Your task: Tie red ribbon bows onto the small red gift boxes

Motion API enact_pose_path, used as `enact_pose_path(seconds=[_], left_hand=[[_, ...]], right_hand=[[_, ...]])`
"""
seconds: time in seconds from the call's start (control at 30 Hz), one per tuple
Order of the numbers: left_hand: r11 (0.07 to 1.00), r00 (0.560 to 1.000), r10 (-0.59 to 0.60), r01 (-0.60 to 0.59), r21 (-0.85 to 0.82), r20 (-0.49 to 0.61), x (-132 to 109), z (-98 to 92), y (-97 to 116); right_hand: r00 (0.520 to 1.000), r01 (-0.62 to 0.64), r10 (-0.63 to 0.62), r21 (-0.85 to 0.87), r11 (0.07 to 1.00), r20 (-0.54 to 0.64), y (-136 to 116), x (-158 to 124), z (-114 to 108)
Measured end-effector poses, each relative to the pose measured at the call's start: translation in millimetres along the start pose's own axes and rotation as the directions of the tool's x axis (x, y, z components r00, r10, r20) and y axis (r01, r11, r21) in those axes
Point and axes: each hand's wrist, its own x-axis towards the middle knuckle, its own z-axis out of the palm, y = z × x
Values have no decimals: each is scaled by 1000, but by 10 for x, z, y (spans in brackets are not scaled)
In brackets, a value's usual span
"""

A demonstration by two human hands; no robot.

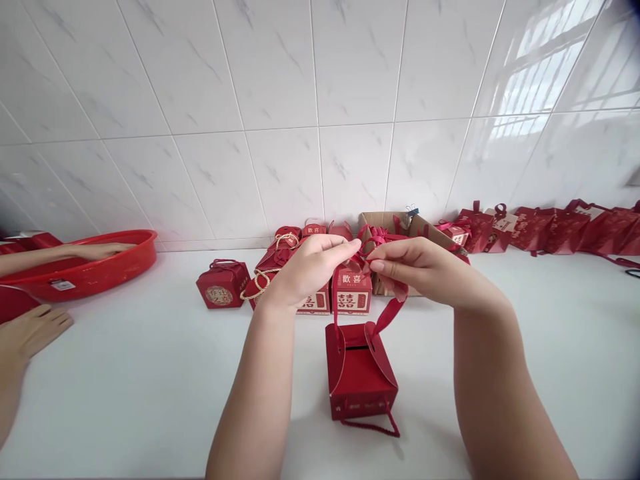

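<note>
A small red gift box point(361, 372) stands on the white table point(150, 373) in front of me, its top flaps up. A red ribbon point(391, 315) rises from the box to my hands. My left hand point(307, 268) and my right hand point(417, 265) are raised above the box, fingertips almost touching. Both pinch the ribbon between thumb and fingers. A dark red cord point(373, 427) trails from the box's base.
Several finished red gift boxes point(223, 283) stand at the wall behind my hands, beside a cardboard box point(425, 230). More red boxes point(550, 230) line the far right. A red basin point(85, 267) sits at left, where another person's hands point(30, 333) rest.
</note>
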Motion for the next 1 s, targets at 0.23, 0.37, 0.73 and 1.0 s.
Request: enact_pose_path(seconds=[0.23, 0.37, 0.73, 1.0], left_hand=[[997, 995, -38, 31, 70, 88, 16, -58, 19], [998, 982, 25, -35, 52, 185, 5, -64, -5], [967, 972, 209, -222, 122, 107, 6, -6, -28], [897, 970, 243, -228, 379, 9, -130, 37, 67]], right_hand=[[980, -80, 58, -111, 991, -190, 36, 40, 63], [972, -67, 38, -122, 990, -231, 25, 52, 62], [981, -50, 49, -4, 999, -188, -7, 48, 88], [969, -79, 85, 36, 996, -230, -35, 83, 173]])
